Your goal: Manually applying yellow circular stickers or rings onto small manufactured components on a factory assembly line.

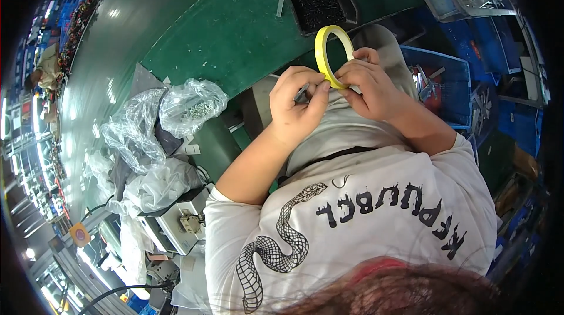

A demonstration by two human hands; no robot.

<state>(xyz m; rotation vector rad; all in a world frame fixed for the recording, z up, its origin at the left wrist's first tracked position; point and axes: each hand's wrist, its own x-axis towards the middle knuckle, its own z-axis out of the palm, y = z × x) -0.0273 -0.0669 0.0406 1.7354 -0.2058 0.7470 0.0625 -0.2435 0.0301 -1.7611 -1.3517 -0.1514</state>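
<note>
Holding yellow tape roll (320, 53) near worktop (235, 33) | pinching lower edge, clasping small dark piece (301, 93) with closed left hand (296, 103) | gripping right rim with right hand (373, 89), fingers closed | probably handling light, stiff; best grasping by rim

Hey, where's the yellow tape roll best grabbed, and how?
Pinch the yellow tape roll by its far rim, probably from the far left: the ring's centre is open and that arc uncovered, while the right hand and left hand crowd its near side.
</note>
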